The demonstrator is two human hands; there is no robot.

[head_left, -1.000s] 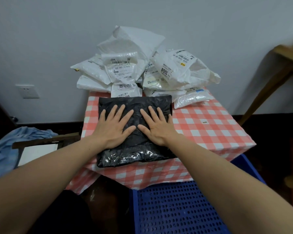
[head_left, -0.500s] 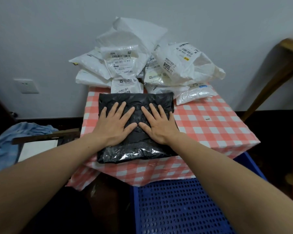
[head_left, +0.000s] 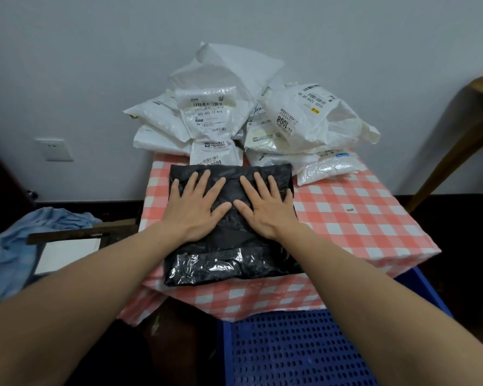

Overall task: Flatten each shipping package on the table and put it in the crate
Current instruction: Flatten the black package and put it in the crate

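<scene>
Black package [head_left: 229, 254] under both hands [head_left: 194, 208] [head_left: 265, 208], fingers flat.

I see a pale grey wall [head_left: 95, 65] at the far side, with a white socket plate [head_left: 54, 149] low on its left. A crumpled blue cloth [head_left: 9, 252] lies at the left, beside a dark wooden strip [head_left: 76, 235] and a white board [head_left: 67, 253]. A red-and-white checked cloth [head_left: 360, 227] carries a small brown scrap [head_left: 349, 209]. Slanted wooden furniture [head_left: 457, 140] stands far right.
</scene>
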